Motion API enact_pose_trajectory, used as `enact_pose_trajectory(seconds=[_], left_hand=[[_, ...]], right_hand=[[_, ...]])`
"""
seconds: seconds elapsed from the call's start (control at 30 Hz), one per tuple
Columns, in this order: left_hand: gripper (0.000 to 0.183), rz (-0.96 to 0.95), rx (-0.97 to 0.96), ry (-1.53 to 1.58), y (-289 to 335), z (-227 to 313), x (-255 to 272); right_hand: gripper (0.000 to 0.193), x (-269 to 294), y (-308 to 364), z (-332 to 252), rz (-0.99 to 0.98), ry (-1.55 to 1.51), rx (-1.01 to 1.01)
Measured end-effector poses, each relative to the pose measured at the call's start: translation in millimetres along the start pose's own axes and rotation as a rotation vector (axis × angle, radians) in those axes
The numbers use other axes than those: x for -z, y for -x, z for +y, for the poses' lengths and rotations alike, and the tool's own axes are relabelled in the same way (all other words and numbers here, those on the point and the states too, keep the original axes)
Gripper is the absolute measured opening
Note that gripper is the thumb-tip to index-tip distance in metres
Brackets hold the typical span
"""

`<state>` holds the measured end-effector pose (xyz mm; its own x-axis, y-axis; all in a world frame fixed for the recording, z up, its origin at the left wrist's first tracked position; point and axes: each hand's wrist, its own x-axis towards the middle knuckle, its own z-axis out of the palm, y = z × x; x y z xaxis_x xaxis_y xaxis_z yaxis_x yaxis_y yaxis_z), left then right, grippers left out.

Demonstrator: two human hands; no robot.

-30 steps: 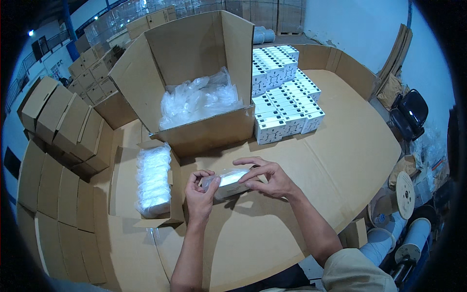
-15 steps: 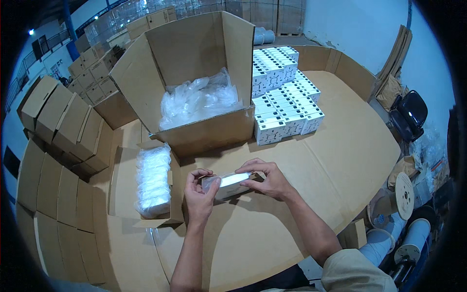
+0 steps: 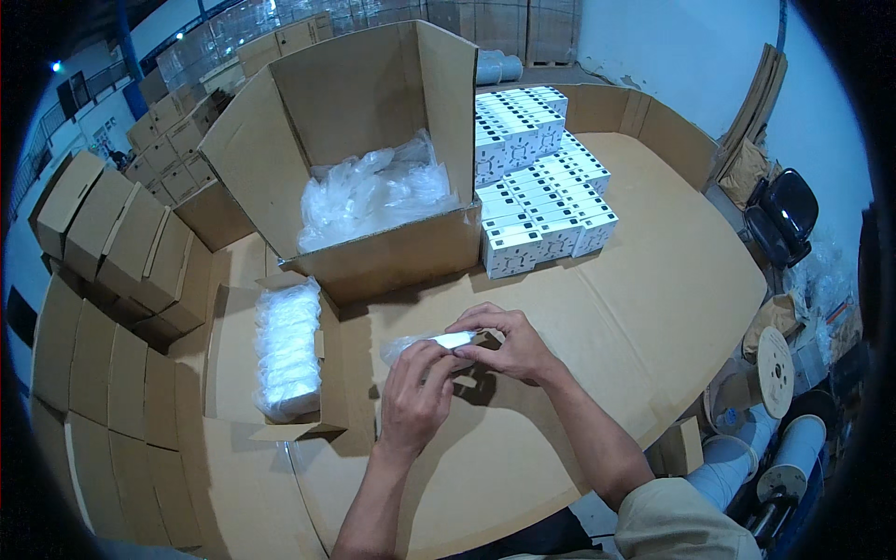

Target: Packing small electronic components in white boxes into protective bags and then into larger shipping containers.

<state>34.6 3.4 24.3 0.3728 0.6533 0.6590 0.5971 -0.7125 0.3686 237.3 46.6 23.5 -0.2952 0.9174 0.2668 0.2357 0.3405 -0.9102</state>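
Above the cardboard-covered table, a small white box (image 3: 455,340) partly wrapped in a clear plastic bag (image 3: 399,349) is between my two hands. My left hand (image 3: 416,385) has its fingers closed on the near side of the box, where the bag covers it. With thumb and fingers, my right hand (image 3: 510,345) grips the box's right end. My fingers hide much of the box. To the left stands an open carton (image 3: 333,392) holding a row of white items in clear bags (image 3: 288,350).
A large open carton (image 3: 383,266) full of loose clear bags (image 3: 373,194) stands behind my hands. Right of it are stacked white boxes (image 3: 541,229). Closed brown cartons (image 3: 112,373) line the left side. A cardboard wall (image 3: 677,131) edges the table; cable reels (image 3: 775,373) stand beyond its right side.
My left hand has shifted right and closed over the near side of the box, its back now turned up. My right hand keeps its grip. The view has shifted slightly.
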Motion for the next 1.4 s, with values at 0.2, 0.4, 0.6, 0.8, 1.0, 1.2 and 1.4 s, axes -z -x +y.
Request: enact_pose_trajectory(seconds=[0.2,0.4,0.6,0.8,1.0,1.2,1.4], left_hand=[[0.03,0.063,0.087,0.098,-5,-13,5],[0.028,0.019,0.162,0.173,-12,-13,15],[0.03,-0.003,0.39,0.412,-3,-29,10],[0.036,0.011,0.589,0.764,3,-35,2],[0.036,-0.008,0.582,0.792,6,-39,-4],[0.031,-0.062,0.654,0.792,12,-37,-3],[0.051,-0.136,0.673,0.581,23,-26,-2]], right_hand=[[0.032,2,0,0,-0.022,0.028,0.029],[0.033,2,1,-1,-0.025,0.044,0.007],[0.035,0,0,-9,0.008,0.041,0.062],[0.035,-4,3,-11,0.0,0.225,0.152],[0.038,-9,5,-11,-0.021,0.308,0.185],[0.03,-9,7,-17,0.0,0.415,0.206],[0.028,-5,7,-25,-0.027,0.333,0.146]])
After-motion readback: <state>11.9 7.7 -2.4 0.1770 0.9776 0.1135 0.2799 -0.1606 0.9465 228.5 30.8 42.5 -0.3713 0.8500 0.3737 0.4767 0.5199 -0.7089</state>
